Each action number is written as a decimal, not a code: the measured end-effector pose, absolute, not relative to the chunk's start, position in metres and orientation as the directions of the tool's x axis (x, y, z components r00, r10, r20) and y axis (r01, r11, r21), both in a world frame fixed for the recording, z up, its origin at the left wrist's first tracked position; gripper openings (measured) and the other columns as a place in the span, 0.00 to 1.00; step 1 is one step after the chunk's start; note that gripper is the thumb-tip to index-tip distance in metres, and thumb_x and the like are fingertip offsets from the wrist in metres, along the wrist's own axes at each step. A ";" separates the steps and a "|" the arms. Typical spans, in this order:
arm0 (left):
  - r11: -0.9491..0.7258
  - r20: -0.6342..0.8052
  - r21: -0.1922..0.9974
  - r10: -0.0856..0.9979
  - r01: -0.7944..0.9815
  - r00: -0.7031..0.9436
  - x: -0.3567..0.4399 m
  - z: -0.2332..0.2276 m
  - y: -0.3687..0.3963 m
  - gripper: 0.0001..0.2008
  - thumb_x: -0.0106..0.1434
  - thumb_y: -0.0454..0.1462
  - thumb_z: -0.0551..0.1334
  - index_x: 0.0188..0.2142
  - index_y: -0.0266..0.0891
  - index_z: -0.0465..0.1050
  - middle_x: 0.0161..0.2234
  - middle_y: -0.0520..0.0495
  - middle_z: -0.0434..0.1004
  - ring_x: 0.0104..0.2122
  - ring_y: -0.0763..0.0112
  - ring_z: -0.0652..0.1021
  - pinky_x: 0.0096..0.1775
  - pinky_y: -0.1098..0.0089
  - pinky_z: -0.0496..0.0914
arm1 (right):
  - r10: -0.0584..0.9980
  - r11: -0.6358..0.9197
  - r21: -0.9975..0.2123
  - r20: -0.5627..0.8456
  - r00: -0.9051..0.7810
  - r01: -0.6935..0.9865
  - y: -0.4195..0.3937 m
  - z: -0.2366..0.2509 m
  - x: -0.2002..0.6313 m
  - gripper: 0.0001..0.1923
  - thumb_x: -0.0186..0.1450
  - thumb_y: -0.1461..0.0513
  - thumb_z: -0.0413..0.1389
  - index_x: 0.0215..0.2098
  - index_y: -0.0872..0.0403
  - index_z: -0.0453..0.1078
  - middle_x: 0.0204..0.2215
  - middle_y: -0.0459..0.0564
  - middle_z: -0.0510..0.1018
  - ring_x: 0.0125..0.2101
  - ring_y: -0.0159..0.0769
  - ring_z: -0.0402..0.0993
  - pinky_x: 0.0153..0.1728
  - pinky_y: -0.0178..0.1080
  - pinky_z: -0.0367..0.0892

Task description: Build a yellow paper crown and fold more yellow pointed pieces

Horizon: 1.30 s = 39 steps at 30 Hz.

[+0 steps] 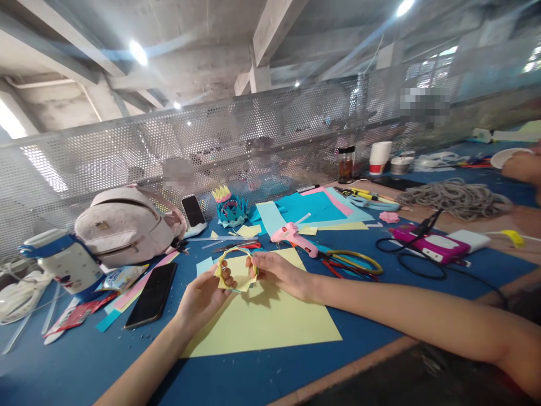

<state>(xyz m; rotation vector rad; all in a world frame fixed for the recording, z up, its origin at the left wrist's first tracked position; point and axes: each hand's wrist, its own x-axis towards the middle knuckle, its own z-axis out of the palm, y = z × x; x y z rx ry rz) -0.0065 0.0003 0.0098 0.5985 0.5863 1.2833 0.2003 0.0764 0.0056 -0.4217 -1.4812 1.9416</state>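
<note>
Between my two hands I hold a yellow paper ring [237,249] with pointed flaps, raised a little over a large yellow paper sheet [270,324]. My left hand [207,293] grips its left side, with fingers curled round the band. On the opposite side my right hand [276,270] pinches the band between thumb and fingers. Just beyond lies a pink hot glue gun [296,239] with a glue stick out of its back. Scissors with red handles [249,245] rest behind the ring. Farther back stands a blue and yellow paper crown piece [231,208].
To the left are a black phone [152,296], a pale backpack [122,225] and a white-and-blue tumbler [65,265]. On the right lie yellow-handled scissors [359,261], a magenta power bank [431,242] with cables, and coiled grey rope [456,197]. Another person's hand [519,167] shows far right.
</note>
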 end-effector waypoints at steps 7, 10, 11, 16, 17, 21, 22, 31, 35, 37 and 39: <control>0.264 -0.109 0.679 0.959 -0.685 0.261 -0.002 0.013 -0.004 0.13 0.59 0.42 0.72 0.32 0.34 0.74 0.27 0.50 0.71 0.31 0.71 0.75 0.40 0.68 0.73 | 0.619 -0.364 -0.874 0.032 -0.785 -0.323 0.083 0.003 0.199 0.27 0.51 0.46 0.73 0.33 0.57 0.72 0.28 0.44 0.74 0.30 0.30 0.68 0.34 0.35 0.62; 0.258 -0.095 0.689 0.958 -0.677 0.269 -0.002 0.012 -0.005 0.11 0.59 0.38 0.73 0.31 0.35 0.73 0.25 0.52 0.69 0.29 0.73 0.74 0.39 0.71 0.73 | 0.589 -0.449 -0.835 -0.009 -0.808 -0.318 0.086 0.005 0.201 0.27 0.50 0.46 0.73 0.32 0.56 0.70 0.27 0.42 0.72 0.30 0.30 0.69 0.34 0.35 0.64; 0.253 -0.089 0.693 0.959 -0.675 0.268 -0.003 0.011 -0.005 0.10 0.60 0.36 0.72 0.31 0.35 0.73 0.25 0.53 0.68 0.28 0.74 0.73 0.39 0.71 0.72 | 0.579 -0.470 -0.825 -0.019 -0.815 -0.315 0.087 0.006 0.202 0.27 0.50 0.45 0.73 0.31 0.56 0.69 0.26 0.41 0.71 0.30 0.30 0.68 0.34 0.35 0.64; 0.244 -0.065 0.713 0.957 -0.657 0.284 -0.005 0.005 -0.004 0.13 0.61 0.38 0.72 0.27 0.36 0.71 0.22 0.55 0.63 0.25 0.76 0.69 0.36 0.71 0.72 | 0.541 -0.505 -0.815 -0.043 -0.840 -0.284 0.087 0.007 0.203 0.26 0.52 0.48 0.73 0.27 0.56 0.67 0.24 0.41 0.68 0.29 0.29 0.68 0.32 0.33 0.64; 0.245 -0.062 0.717 0.955 -0.653 0.290 -0.006 0.004 -0.004 0.14 0.61 0.39 0.73 0.26 0.36 0.71 0.22 0.56 0.62 0.24 0.76 0.68 0.35 0.71 0.71 | 0.541 -0.501 -0.818 -0.041 -0.840 -0.283 0.086 0.007 0.203 0.25 0.53 0.49 0.73 0.27 0.56 0.67 0.24 0.41 0.69 0.29 0.29 0.68 0.31 0.33 0.63; 0.239 -0.051 0.728 0.954 -0.642 0.296 -0.005 0.006 -0.004 0.15 0.60 0.39 0.73 0.25 0.35 0.71 0.21 0.56 0.61 0.23 0.77 0.66 0.33 0.73 0.70 | 0.545 -0.486 -0.827 -0.034 -0.838 -0.282 0.083 0.005 0.201 0.24 0.54 0.50 0.73 0.28 0.57 0.68 0.25 0.41 0.69 0.28 0.28 0.66 0.31 0.33 0.62; 0.239 -0.051 0.730 0.953 -0.641 0.298 -0.005 0.007 -0.004 0.15 0.60 0.40 0.73 0.25 0.35 0.71 0.21 0.56 0.60 0.23 0.77 0.65 0.33 0.73 0.69 | 0.542 -0.485 -0.830 -0.038 -0.840 -0.276 0.083 0.005 0.201 0.24 0.54 0.50 0.73 0.28 0.57 0.68 0.25 0.41 0.69 0.28 0.27 0.66 0.31 0.33 0.62; 0.244 -0.056 0.760 0.948 -0.603 0.313 0.000 0.011 -0.007 0.17 0.60 0.40 0.73 0.23 0.35 0.70 0.21 0.56 0.60 0.23 0.77 0.63 0.33 0.72 0.67 | 0.508 -0.483 -0.848 -0.068 -0.858 -0.219 0.086 0.005 0.203 0.27 0.54 0.44 0.70 0.27 0.57 0.67 0.25 0.43 0.70 0.27 0.29 0.66 0.33 0.34 0.63; 0.208 -0.029 0.789 0.952 -0.578 0.303 -0.001 0.009 -0.005 0.19 0.60 0.41 0.72 0.22 0.35 0.69 0.21 0.56 0.59 0.22 0.77 0.62 0.33 0.71 0.66 | 0.530 -0.453 -0.862 -0.056 -0.846 -0.227 0.086 0.003 0.202 0.25 0.56 0.47 0.71 0.28 0.56 0.68 0.25 0.43 0.70 0.27 0.29 0.65 0.30 0.33 0.60; 0.185 -0.009 0.807 0.953 -0.561 0.303 -0.001 0.008 -0.005 0.20 0.60 0.43 0.73 0.21 0.35 0.69 0.20 0.56 0.59 0.22 0.77 0.61 0.33 0.71 0.66 | 0.538 -0.437 -0.869 -0.044 -0.842 -0.234 0.085 0.003 0.202 0.24 0.55 0.47 0.71 0.27 0.56 0.68 0.24 0.43 0.68 0.27 0.29 0.63 0.30 0.33 0.59; 0.170 0.006 0.821 0.952 -0.545 0.306 -0.001 0.009 -0.004 0.21 0.59 0.44 0.73 0.20 0.35 0.69 0.19 0.55 0.59 0.21 0.77 0.60 0.32 0.71 0.65 | 0.540 -0.424 -0.874 -0.032 -0.841 -0.239 0.083 0.004 0.201 0.24 0.54 0.47 0.72 0.27 0.55 0.68 0.24 0.42 0.67 0.27 0.29 0.62 0.30 0.33 0.59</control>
